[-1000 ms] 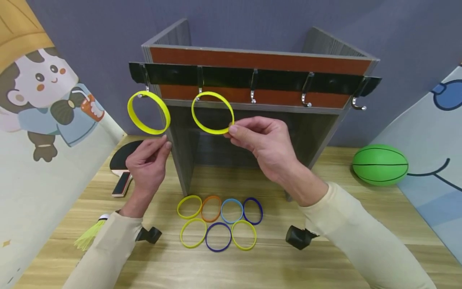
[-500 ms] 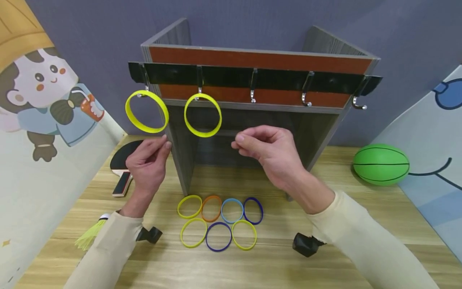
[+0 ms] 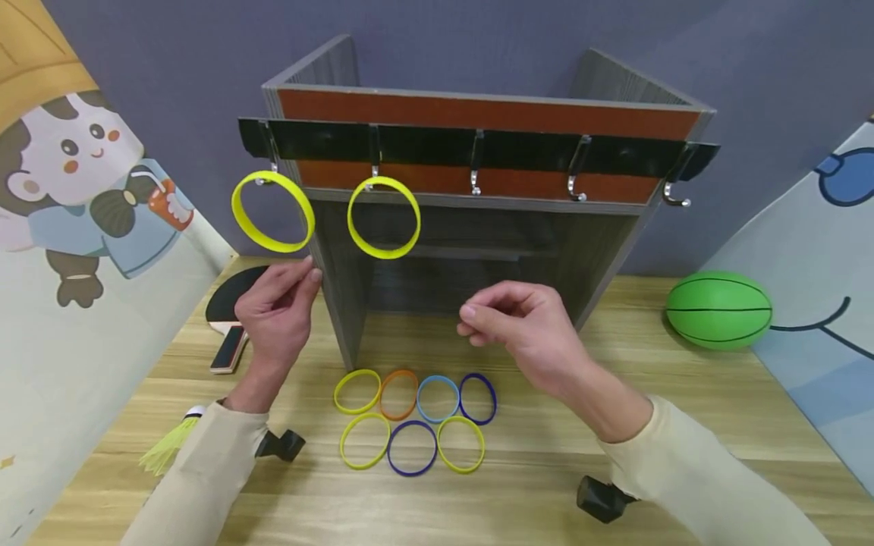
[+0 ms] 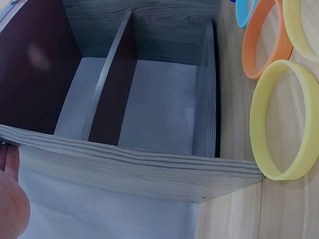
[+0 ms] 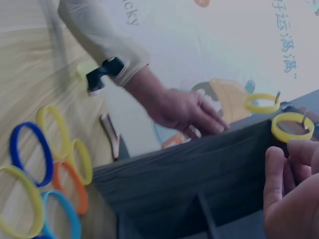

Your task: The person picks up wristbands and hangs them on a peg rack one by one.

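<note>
Two yellow wristbands hang from the hook rail (image 3: 426, 148): the left wristband (image 3: 276, 246) on the first hook and the right wristband (image 3: 385, 254) on the second. My right hand (image 3: 526, 326) is in front of the wooden cabinet (image 3: 333, 288), below and right of the second band. Its fingers are loosely curled, thumb near the index finger, and hold nothing. My left hand (image 3: 280, 307) stays beside the cabinet's left panel under the first band, its fingertips at the panel's edge; whether they press it I cannot tell. It holds no wristband.
Several wristbands lie in two rows on the table, among them an orange wristband (image 3: 382, 402) and a light blue wristband (image 3: 419, 406). A table tennis paddle (image 3: 224, 303) and a shuttlecock (image 3: 166, 449) lie at left, a green ball (image 3: 719, 311) at right. Three hooks hold nothing.
My right hand has let go of the yellow wristband, which now hangs on the second hook. That hand has moved down and right. My left hand has barely moved.
</note>
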